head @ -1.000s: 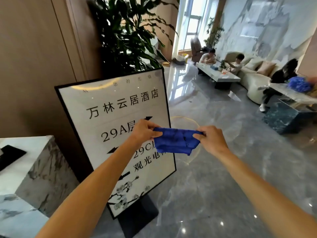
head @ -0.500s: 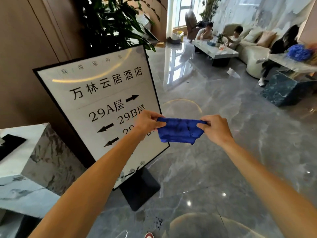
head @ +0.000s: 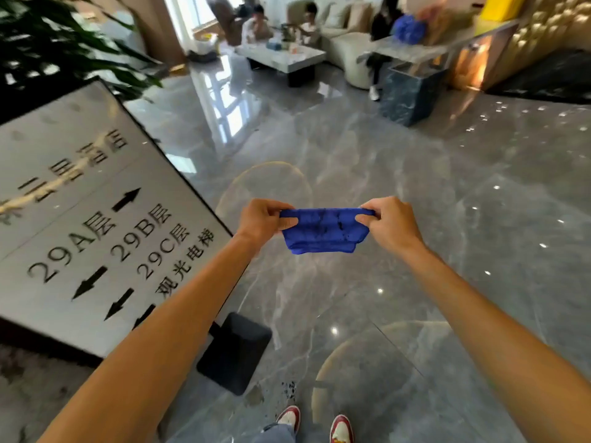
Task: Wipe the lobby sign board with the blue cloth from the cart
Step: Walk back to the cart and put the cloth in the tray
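Blue microfibre cloth hangs mid-frame, stretched between left hand and right hand, each pinching a top corner, probably folding it before wiping the white framed sign board at left.

Bare forearms, red-and-white sneakers, grey trousers

Glossy grey marble floor; low table, pale sofa, bright window.
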The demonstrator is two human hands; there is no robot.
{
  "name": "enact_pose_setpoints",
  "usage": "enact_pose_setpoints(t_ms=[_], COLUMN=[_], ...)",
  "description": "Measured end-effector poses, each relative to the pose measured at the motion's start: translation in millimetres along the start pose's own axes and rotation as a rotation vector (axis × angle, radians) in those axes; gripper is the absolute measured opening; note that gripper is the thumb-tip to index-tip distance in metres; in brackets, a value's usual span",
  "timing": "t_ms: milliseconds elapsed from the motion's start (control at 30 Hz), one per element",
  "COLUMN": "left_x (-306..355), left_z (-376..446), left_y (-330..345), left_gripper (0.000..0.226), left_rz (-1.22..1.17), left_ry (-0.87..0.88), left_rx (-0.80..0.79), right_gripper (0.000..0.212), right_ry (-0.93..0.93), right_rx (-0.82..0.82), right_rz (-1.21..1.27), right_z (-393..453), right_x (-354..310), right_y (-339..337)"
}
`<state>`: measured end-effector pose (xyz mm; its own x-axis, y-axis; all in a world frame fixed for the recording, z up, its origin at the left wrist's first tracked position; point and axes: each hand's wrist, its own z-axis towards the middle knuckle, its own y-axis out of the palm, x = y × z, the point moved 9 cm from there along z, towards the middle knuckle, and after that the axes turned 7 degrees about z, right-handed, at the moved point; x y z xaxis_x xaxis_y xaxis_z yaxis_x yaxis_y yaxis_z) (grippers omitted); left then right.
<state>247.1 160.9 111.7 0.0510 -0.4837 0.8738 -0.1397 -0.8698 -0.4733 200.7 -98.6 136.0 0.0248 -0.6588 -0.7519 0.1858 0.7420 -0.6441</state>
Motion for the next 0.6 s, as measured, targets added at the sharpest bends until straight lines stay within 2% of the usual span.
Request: enact_pose_setpoints(t_ms=[333, 600], left_x=[39.2, 59.0], left_z=[24.4, 2.3], left_y=[69.7, 132.0], left_gripper=[0.024, 0.024], left_rz=[0.005, -0.024], left_ry=[0.151, 0.246], left_rx=[-0.290, -0.569], right_gripper=[0.009, 0.009], right_ry=[0.229, 0.418], right_rx=[0.236, 0.440], right_rz=[-0.055, -0.101], right_z=[-64.2, -146.7], right_x=[29.8, 41.8], right_y=[-53.8, -76.2])
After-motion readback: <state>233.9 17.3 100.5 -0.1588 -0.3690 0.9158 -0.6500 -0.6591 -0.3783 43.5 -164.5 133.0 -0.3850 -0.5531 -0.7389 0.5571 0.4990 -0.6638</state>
